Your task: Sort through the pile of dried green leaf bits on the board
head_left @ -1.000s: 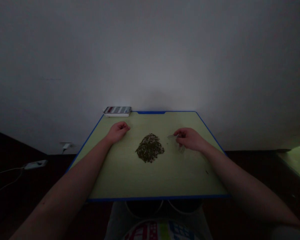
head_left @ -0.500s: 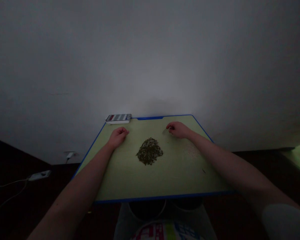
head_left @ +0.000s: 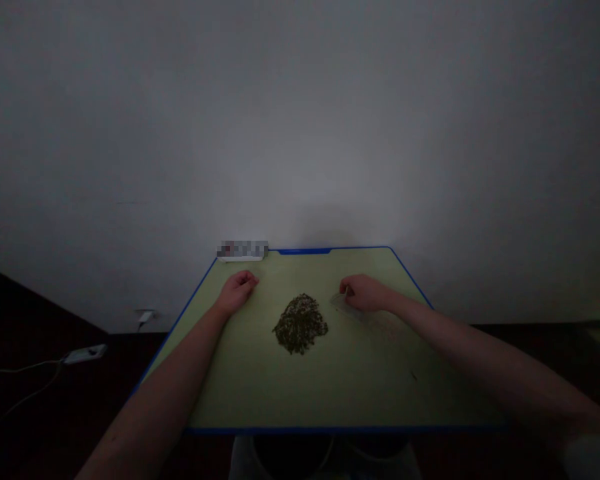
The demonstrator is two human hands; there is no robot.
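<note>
A heap of small dark green and pale grains (head_left: 300, 323) lies in the middle of a pale green table with a blue edge (head_left: 260, 387). My left hand (head_left: 237, 292) rests on the table to the left of the heap, fingers curled closed with nothing seen in them. My right hand (head_left: 363, 293) lies to the right of the heap, fingers pinched on a small clear plastic bag (head_left: 345, 305) that lies flat on the table under it. The room is dim.
A small blurred flat object (head_left: 243, 251) sits at the table's far left corner against the white wall. A power strip with a cable (head_left: 84, 353) lies on the dark floor to the left. A plug (head_left: 145, 316) sits low on the wall.
My right hand went to the far side of the table and came back beside the heap with the clear bag. The view has tilted up a little. The left hand stayed put.
</note>
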